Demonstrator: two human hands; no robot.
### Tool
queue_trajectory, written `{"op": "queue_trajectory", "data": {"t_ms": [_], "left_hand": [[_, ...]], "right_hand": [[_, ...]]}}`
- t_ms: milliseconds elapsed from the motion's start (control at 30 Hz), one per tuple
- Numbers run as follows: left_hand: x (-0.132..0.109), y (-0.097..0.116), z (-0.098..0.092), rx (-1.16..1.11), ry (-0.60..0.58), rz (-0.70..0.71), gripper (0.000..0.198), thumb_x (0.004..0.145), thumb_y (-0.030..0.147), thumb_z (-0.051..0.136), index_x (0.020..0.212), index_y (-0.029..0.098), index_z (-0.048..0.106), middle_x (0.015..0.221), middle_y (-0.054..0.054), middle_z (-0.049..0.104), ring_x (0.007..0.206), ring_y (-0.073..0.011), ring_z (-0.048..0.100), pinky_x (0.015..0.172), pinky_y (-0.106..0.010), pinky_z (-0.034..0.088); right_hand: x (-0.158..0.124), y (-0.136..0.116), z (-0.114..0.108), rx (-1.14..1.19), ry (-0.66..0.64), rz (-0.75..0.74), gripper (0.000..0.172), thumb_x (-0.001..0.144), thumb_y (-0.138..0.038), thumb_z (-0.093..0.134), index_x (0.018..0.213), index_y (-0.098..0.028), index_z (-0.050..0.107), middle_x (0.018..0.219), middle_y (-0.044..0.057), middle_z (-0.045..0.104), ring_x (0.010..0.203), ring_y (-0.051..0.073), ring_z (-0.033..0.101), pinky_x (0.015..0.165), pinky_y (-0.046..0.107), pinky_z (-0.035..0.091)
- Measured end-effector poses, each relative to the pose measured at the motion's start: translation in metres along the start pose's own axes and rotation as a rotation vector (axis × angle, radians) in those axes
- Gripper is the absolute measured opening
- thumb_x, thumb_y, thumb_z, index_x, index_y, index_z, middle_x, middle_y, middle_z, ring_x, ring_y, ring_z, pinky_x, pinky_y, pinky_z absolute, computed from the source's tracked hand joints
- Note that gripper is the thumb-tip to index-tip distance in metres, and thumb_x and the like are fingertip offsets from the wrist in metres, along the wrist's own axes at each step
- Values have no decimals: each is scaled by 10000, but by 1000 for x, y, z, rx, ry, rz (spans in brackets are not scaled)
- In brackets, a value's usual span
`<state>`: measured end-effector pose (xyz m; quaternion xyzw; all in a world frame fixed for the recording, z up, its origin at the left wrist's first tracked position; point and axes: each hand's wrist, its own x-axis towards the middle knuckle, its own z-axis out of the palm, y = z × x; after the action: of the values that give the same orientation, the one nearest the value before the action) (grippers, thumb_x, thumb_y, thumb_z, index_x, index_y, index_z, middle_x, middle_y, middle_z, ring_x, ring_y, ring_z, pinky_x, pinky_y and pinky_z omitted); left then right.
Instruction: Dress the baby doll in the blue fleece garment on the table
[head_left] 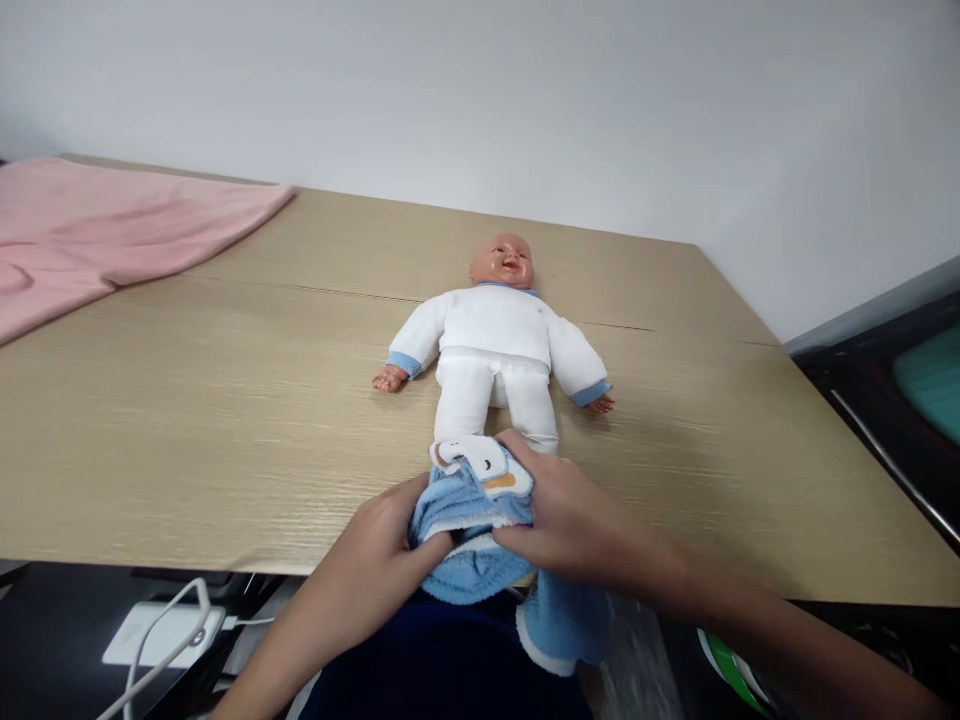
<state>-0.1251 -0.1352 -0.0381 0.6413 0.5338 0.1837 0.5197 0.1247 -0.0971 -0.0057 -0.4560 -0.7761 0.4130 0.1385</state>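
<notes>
One pale wood-grain worktop [225, 420] spans the view, a thin seam across it, its far edge meeting a plain, light wall [480, 110]. On it a doll [493, 325] lies face up, arms spread, in white with blue cuffs. At its lower legs, by the front edge, is a blue garment [472, 575] with white trim and an animal-face patch; one part hangs past the edge. The left hand [379, 535] and right hand [559, 515] grip its two sides, fingers [517, 544] closed on the fabric, thumbs towards the wearer.

A pink cloth [112, 230] covers the far left, cut off by the frame. Below the front edge, left, sit a white box [161, 632] and cable [204, 600]. Garment and hands hide the doll's feet; whether they are inside it, I cannot tell. A black-framed object [847, 365] at right and a green-and-white one [731, 672] below are cropped and unclear.
</notes>
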Motion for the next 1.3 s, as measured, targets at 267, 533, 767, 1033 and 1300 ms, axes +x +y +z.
{"op": "queue_trajectory", "data": {"t_ms": [267,533,767,1033,1300], "left_hand": [[-6,-3,14,-278,30,-36,487,997,267,648,1483,279,676,1465,-57,773,1314,-320,726,1131,-399,569],[-7,-8,25,-469,59,-106,578,941,322,756,1495,218,626,1502,-110,751,1363,-333,703,1210,-431,562],[-4,-9,30,-613,89,-79,706,833,253,878,1495,237,634,1414,-89,770,1231,-296,724,1108,-366,588],[-7,-16,33,-446,249,126,350,910,181,764,1238,257,670,1062,14,697,969,-187,660,884,-266,560],[2,-21,18,-223,354,359,377,897,16,681,1164,278,630,1112,29,605,1014,-147,615,920,-215,498]], "right_hand": [[-12,4,3,136,47,59,500,867,-188,734,1310,-293,528,993,-17,752,835,248,718,752,376,513],[-21,-5,1,96,82,-12,658,780,-134,758,1380,-282,532,1354,80,742,1201,323,731,996,438,562],[-22,-3,4,224,22,-106,898,808,-21,744,1600,-332,457,1638,52,629,1425,268,679,1170,401,541],[-21,12,12,273,150,-153,634,904,-47,698,1471,-280,535,1080,2,773,862,216,740,774,350,583],[-7,21,15,237,290,-271,452,843,-56,751,1246,-242,669,1174,54,738,1061,269,734,937,402,569]]}}
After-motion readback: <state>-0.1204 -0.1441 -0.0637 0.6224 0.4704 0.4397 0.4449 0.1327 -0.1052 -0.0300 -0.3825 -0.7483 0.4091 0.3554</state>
